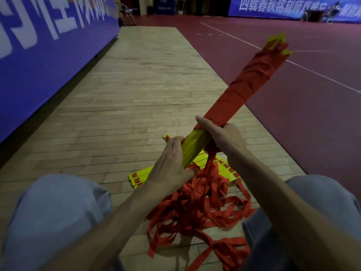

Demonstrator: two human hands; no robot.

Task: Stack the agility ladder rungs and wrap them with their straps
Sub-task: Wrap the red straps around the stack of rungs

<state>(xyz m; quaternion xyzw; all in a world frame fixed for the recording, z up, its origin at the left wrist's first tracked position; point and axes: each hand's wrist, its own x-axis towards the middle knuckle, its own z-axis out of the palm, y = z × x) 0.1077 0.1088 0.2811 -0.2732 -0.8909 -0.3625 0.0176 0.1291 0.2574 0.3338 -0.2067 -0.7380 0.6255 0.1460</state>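
A stack of yellow ladder rungs (195, 145) slants up to the right, its upper length wound in red strap (246, 89), with yellow tips (277, 42) showing at the far end. My left hand (172, 165) grips the bare yellow lower end. Just above it, my right hand (222, 133) holds the stack at the edge of the wrapping. Loose red straps (197, 208) hang from the stack and pile on the floor between my knees. More yellow rungs (139, 176) lie flat on the floor beneath.
I sit on a wooden floor strip (136, 85) with my knees in blue trousers (52, 212) at both sides. A blue banner wall (48, 45) runs along the left. Red court floor (293, 94) spreads to the right. Folding chairs (127, 11) stand far back.
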